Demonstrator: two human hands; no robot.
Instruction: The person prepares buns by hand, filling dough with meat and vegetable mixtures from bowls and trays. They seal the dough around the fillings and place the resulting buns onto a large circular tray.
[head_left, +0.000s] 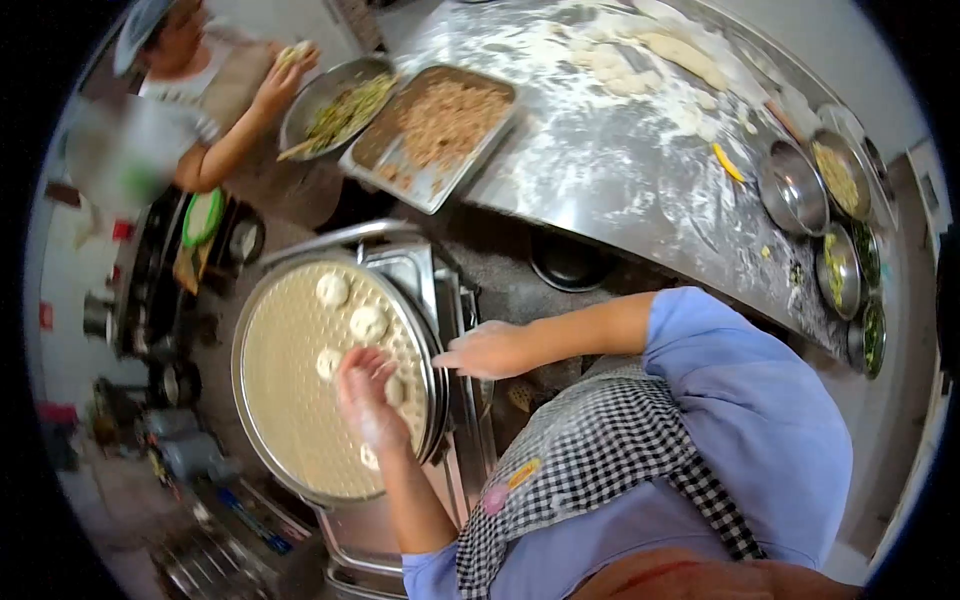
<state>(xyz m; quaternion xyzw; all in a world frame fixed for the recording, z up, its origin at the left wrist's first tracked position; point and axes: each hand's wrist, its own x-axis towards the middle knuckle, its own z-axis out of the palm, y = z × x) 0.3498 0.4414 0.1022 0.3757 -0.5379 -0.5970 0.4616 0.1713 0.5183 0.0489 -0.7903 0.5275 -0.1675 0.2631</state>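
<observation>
A round steamer tray (285,400) with a dimpled pale surface and metal rim lies on the left, holding several white filled buns (369,323). My left hand (370,395), dusted with flour, is over the tray among the buns. Its fingers are apart and slightly curved, with one bun (330,363) right beside the fingertips and another (393,390) just past the hand. My right hand (482,350) is at the tray's near rim, its index finger stretched out to the edge. Nothing shows in its fingers.
A floury steel table (600,190) bears dough (685,58), a pan of minced filling (450,125), a bowl of greens (345,110) and several metal bowls (792,185) at right. A co-worker (205,90) stands at upper left, holding dough. A stove (155,265) stands at left.
</observation>
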